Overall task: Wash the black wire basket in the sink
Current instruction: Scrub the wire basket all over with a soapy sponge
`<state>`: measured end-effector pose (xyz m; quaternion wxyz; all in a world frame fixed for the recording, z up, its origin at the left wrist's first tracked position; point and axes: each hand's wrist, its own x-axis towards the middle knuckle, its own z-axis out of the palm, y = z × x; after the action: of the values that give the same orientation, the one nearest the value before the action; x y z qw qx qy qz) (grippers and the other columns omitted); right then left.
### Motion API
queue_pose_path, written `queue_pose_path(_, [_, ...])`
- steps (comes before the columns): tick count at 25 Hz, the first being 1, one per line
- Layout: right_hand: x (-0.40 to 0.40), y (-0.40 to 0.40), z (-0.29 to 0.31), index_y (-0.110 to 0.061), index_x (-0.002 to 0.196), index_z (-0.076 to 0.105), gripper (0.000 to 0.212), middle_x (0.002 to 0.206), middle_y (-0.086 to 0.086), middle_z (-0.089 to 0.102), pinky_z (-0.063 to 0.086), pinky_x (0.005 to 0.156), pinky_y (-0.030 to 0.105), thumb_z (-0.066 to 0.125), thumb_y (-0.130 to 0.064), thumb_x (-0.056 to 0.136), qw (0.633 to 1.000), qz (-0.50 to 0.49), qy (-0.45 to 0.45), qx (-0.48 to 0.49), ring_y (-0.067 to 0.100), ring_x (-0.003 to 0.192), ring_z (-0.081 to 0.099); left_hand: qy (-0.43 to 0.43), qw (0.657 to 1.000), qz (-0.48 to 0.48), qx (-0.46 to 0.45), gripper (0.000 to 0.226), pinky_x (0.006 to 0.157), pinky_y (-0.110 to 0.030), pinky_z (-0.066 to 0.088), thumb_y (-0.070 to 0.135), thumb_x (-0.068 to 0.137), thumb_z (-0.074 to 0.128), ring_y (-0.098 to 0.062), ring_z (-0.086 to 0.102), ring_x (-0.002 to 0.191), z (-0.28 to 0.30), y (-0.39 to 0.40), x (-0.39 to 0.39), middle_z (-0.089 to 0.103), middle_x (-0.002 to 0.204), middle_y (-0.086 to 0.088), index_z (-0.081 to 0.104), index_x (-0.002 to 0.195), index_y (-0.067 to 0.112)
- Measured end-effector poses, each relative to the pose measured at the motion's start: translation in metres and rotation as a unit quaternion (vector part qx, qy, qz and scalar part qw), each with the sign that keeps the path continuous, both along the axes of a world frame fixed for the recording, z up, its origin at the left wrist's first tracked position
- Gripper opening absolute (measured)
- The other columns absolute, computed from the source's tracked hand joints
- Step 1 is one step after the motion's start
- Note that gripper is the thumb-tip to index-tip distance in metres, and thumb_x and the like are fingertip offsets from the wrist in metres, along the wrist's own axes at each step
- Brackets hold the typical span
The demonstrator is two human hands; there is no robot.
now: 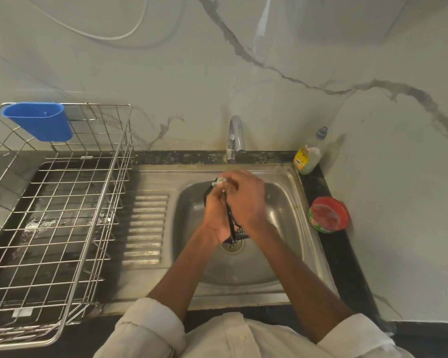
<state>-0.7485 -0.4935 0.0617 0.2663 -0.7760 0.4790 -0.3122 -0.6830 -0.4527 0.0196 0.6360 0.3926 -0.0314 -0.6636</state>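
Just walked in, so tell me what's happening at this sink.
A person is washing a black wire basket over the bowl of the steel sink. The left hand holds the basket on edge, above the drain. The right hand is curled over its top, with a green and white scrubber poking out by the fingers. No water is visibly running from the tap. The wire drying rack on the left holds only a blue cup.

The person wears a cream shirt [243, 339] of light, slightly creased cloth. Both long sleeves are rolled into thick cuffs near the elbows: the left sleeve [148, 324], the right sleeve [357, 332]. Forearms and both hands, left hand [216, 213] and right hand [246, 200], are bare.
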Motion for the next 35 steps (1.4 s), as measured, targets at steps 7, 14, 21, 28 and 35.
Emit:
queue_pose_path(7, [-0.004, -0.005, 0.001, -0.023, 0.101, 0.081, 0.016, 0.1, -0.009, 0.078, 0.051, 0.084, 0.017, 0.073, -0.013, 0.091, 1.0, 0.024, 0.014, 0.014, 0.004, 0.089, 0.069, 0.021, 1.0, 0.018, -0.001, 0.079, 0.083, -0.039, 0.052, 0.07, 0.108, 0.029, -0.026, 0.071, 0.092, -0.005, 0.001, 0.013, 0.073, 0.103, -0.011, 0.085, 0.098, 0.016])
queue_pose_path(14, [-0.012, -0.025, 0.007, -0.021, 0.102, 0.078, 0.013, 0.093, -0.005, 0.076, 0.051, 0.074, 0.019, 0.066, -0.021, 0.099, 0.989, -0.133, 0.054, 0.021, 0.005, 0.078, 0.066, -0.05, 0.998, -0.041, 0.004, 0.092, 0.088, -0.046, 0.06, 0.083, 0.102, 0.018, -0.031, 0.075, 0.112, -0.001, -0.001, 0.004, 0.076, 0.128, -0.015, 0.073, 0.132, 0.015])
queue_pose_path(21, [-0.016, -0.038, 0.01, -0.018, 0.109, 0.078, 0.017, 0.102, 0.0, 0.078, 0.047, 0.075, 0.018, 0.066, -0.013, 0.098, 0.989, -0.135, 0.062, 0.027, 0.008, 0.086, 0.067, -0.065, 0.997, -0.035, -0.033, 0.094, 0.103, -0.062, 0.055, 0.085, 0.1, 0.018, -0.037, 0.07, 0.122, -0.006, 0.001, 0.005, 0.071, 0.139, -0.018, 0.066, 0.143, 0.017])
queue_pose_path(28, [-0.016, -0.033, 0.015, -0.019, 0.114, 0.077, 0.025, 0.106, 0.001, 0.075, 0.032, 0.065, 0.009, 0.066, -0.008, 0.094, 0.991, -0.09, 0.102, -0.01, 0.01, 0.088, 0.063, -0.055, 0.997, -0.027, -0.037, 0.089, 0.097, -0.053, 0.056, 0.081, 0.103, 0.018, -0.035, 0.068, 0.119, -0.003, 0.0, 0.001, 0.073, 0.132, -0.017, 0.077, 0.13, 0.021])
queue_pose_path(35, [-0.027, -0.012, -0.002, -0.022, 0.109, 0.08, 0.028, 0.103, -0.007, 0.075, 0.044, 0.077, 0.015, 0.065, -0.004, 0.093, 0.997, -0.041, 0.051, -0.031, 0.007, 0.088, 0.066, -0.019, 0.999, 0.009, -0.032, 0.084, 0.098, -0.048, 0.056, 0.08, 0.104, 0.022, -0.036, 0.067, 0.124, -0.001, 0.0, -0.002, 0.074, 0.132, -0.016, 0.075, 0.129, 0.021])
